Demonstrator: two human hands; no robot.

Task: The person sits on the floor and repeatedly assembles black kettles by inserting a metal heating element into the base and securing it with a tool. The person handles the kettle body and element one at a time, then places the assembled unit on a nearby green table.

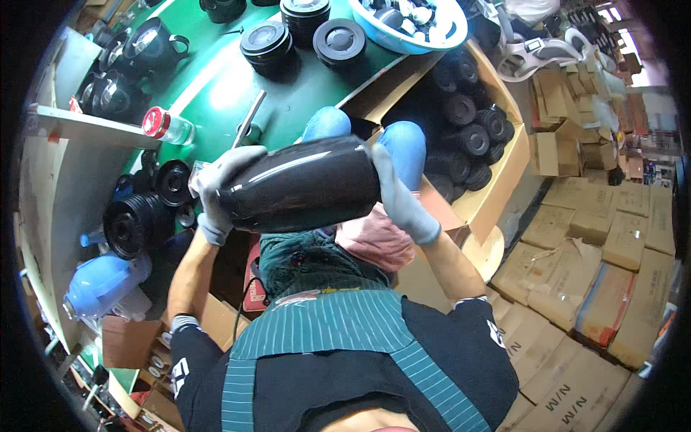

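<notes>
A large glossy black cylinder (306, 183), rounded like a jug body, lies on its side above my lap, held between both hands. My left hand (222, 183), in a grey glove, closes around its left end. At the other end my right hand (400, 200), also gloved in grey, presses its palm and fingers against the rim. Both ends' openings are hidden from this angle. Just beyond my left hand a thin metal rod (252, 115) slants up over the green table (209, 79), near a clear jar with a red lid (168, 126).
Stacked black round lids (266, 45) and a blue basin of small parts (410, 49) sit on the table. An open carton (515, 155) of black lids stands at right. More black discs (129, 225) and a blue jug-like container (108, 288) are at left. Cardboard boxes (568, 270) cover the right side.
</notes>
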